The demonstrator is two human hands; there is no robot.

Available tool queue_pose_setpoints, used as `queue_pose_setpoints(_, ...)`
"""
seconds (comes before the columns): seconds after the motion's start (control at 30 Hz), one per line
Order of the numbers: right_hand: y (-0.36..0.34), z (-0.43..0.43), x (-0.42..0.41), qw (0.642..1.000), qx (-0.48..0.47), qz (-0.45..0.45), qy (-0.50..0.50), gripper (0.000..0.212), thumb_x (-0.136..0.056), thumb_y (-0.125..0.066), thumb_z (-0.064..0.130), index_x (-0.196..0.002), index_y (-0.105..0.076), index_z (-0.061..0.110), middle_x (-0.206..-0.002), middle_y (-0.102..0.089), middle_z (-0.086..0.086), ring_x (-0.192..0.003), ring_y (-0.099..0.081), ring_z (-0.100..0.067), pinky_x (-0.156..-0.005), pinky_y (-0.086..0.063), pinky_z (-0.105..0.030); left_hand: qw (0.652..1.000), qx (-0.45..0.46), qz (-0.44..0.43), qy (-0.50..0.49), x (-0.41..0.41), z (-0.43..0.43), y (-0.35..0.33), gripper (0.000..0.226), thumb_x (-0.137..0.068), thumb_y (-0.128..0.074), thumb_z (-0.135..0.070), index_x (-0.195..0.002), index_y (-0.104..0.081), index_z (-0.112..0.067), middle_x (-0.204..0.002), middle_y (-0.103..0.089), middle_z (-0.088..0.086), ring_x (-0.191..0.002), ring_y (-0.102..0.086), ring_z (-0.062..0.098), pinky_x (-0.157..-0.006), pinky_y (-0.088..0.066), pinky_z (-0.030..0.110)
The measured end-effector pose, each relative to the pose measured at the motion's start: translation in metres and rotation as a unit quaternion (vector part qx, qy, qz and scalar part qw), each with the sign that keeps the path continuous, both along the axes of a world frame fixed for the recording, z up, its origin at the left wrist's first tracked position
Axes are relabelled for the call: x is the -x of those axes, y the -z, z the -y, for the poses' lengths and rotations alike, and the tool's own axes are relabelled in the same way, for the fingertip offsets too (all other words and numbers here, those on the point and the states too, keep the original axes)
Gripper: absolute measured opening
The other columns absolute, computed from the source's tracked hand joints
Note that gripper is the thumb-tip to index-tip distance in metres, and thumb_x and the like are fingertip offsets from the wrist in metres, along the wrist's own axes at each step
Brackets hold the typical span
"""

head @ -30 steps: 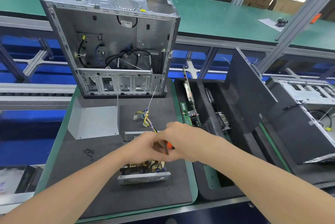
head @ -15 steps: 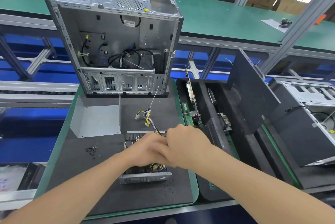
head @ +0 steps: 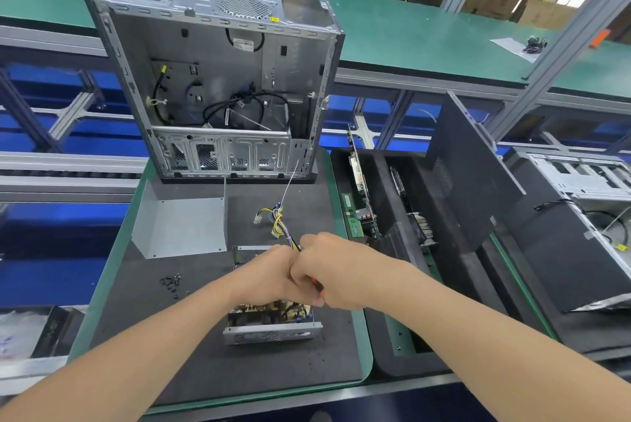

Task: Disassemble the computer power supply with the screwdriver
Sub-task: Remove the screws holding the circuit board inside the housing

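The opened power supply (head: pixel 273 329) lies on the dark mat (head: pixel 191 346), its circuit board exposed and its coloured wire bundle (head: pixel 278 222) trailing toward the computer case. Both hands meet directly above it. My right hand (head: pixel 336 271) grips the screwdriver (head: pixel 319 287); only a bit of its red and black handle shows under the fingers. My left hand (head: pixel 269 276) is curled against the right one over the unit; what its fingers hold is hidden. The screwdriver tip is hidden.
An open grey computer case (head: pixel 218 80) stands upright at the mat's far edge. The removed grey cover (head: pixel 181 227) lies left of the wires, loose screws (head: pixel 172 281) nearer left. Black trays with circuit boards (head: pixel 358 210) and another case (head: pixel 580 203) lie right.
Both hands have stayed clasped over the power supply, shifting slightly. The red handle showed a second ago, was covered half a second ago, and shows again below the right fingers.
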State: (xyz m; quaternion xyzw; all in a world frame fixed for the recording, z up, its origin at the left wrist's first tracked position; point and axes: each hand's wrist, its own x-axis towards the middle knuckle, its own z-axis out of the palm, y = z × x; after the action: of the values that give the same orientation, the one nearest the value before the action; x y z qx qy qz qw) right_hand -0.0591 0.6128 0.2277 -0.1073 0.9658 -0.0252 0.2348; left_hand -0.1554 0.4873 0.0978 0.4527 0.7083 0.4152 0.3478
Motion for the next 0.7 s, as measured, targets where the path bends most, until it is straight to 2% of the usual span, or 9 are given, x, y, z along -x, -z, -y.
queue_pose_setpoints(0.13,-0.001,-0.001,0.001,1.0,0.015,0.005,0.001,0.004,-0.09,-0.065,0.024,-0.093,-0.062,0.022,-0.094,-0.044,0.001,-0.087,-0.053,-0.023,-0.076,-0.057,-0.044,1.0,-0.011,0.014,-0.012,-0.003,0.001,0.005,0.009,-0.067,-0.077,-0.044,-0.062,-0.071,-0.039,-0.063,-0.067,-0.019,-0.06,-0.051,-0.003,-0.058,-0.042,0.014)
queue_pose_setpoints(0.2,-0.001,0.0,-0.001,0.999,0.014,-0.033,0.037,0.023,-0.092,-0.062,0.042,-0.093,-0.054,0.021,-0.086,-0.042,0.003,-0.079,-0.052,-0.025,-0.07,-0.054,-0.039,0.999,-0.019,0.029,-0.018,-0.004,0.001,0.007,0.003,-0.066,-0.072,-0.038,-0.069,-0.072,-0.037,-0.066,-0.068,-0.02,-0.064,-0.054,-0.005,-0.06,-0.044,0.017)
queue_pose_setpoints(0.27,0.001,0.004,-0.002,0.991,-0.037,-0.088,0.096,0.042,-0.095,-0.051,0.06,-0.088,-0.045,0.019,-0.074,-0.036,0.001,-0.071,-0.046,-0.03,-0.061,-0.041,-0.035,0.999,-0.024,0.036,-0.023,-0.004,0.0,0.005,0.005,-0.065,-0.069,-0.037,-0.069,-0.07,-0.04,-0.064,-0.066,-0.019,-0.064,-0.051,-0.005,-0.06,-0.044,0.02)
queue_pose_setpoints(0.3,0.002,0.007,-0.002,0.985,-0.068,-0.098,0.124,0.046,-0.097,-0.044,0.063,-0.085,-0.043,0.019,-0.07,-0.032,0.0,-0.07,-0.043,-0.03,-0.06,-0.036,-0.036,0.998,-0.026,0.045,-0.021,-0.005,0.0,0.004,0.006,-0.066,-0.075,-0.037,-0.071,-0.072,-0.037,-0.066,-0.068,-0.013,-0.065,-0.052,-0.001,-0.061,-0.046,0.024)
queue_pose_setpoints(0.37,0.006,0.012,-0.001,0.979,-0.074,-0.072,0.177,0.047,-0.101,-0.04,0.059,-0.081,-0.041,0.017,-0.069,-0.03,-0.001,-0.073,-0.042,-0.029,-0.06,-0.034,-0.035,0.998,-0.036,0.047,-0.007,-0.004,0.001,0.003,0.017,-0.068,-0.084,-0.038,-0.079,-0.073,-0.032,-0.075,-0.072,0.002,-0.069,-0.054,0.007,-0.065,-0.048,0.03)
queue_pose_setpoints(0.43,0.007,0.01,0.002,0.98,-0.046,-0.034,0.19,0.04,-0.101,-0.047,0.045,-0.076,-0.038,0.015,-0.069,-0.033,-0.001,-0.074,-0.046,-0.03,-0.053,-0.032,-0.031,0.998,-0.03,0.05,0.001,-0.004,0.002,0.003,0.021,-0.072,-0.088,-0.039,-0.082,-0.072,-0.029,-0.075,-0.071,0.001,-0.068,-0.054,0.008,-0.065,-0.046,0.031)
queue_pose_setpoints(0.5,0.004,0.005,0.003,0.987,-0.02,-0.007,0.161,0.028,-0.098,-0.052,0.038,-0.082,-0.044,0.017,-0.072,-0.039,-0.001,-0.074,-0.05,-0.032,-0.051,-0.035,-0.031,0.998,-0.019,0.056,0.001,-0.004,0.002,0.003,0.021,-0.076,-0.088,-0.039,-0.083,-0.072,-0.029,-0.074,-0.069,-0.008,-0.067,-0.054,0.007,-0.066,-0.044,0.03)
queue_pose_setpoints(0.6,-0.005,-0.004,0.001,0.995,0.005,0.025,0.092,0.01,-0.094,-0.06,0.027,-0.1,-0.055,0.02,-0.085,-0.049,0.0,-0.078,-0.058,-0.03,-0.065,-0.053,-0.041,0.997,-0.019,0.071,0.003,-0.003,0.003,0.002,0.016,-0.079,-0.088,-0.032,-0.082,-0.072,-0.032,-0.078,-0.071,-0.009,-0.071,-0.06,0.007,-0.069,-0.048,0.028)
queue_pose_setpoints(0.7,-0.006,-0.009,-0.001,0.999,0.015,0.043,0.024,0.02,-0.088,-0.062,0.011,-0.106,-0.062,0.02,-0.097,-0.044,0.0,-0.081,-0.055,-0.026,-0.07,-0.053,-0.043,0.998,-0.017,0.061,0.003,-0.002,0.003,0.0,0.014,-0.078,-0.086,-0.035,-0.077,-0.075,-0.026,-0.077,-0.073,0.0,-0.071,-0.058,0.008,-0.068,-0.046,0.029)
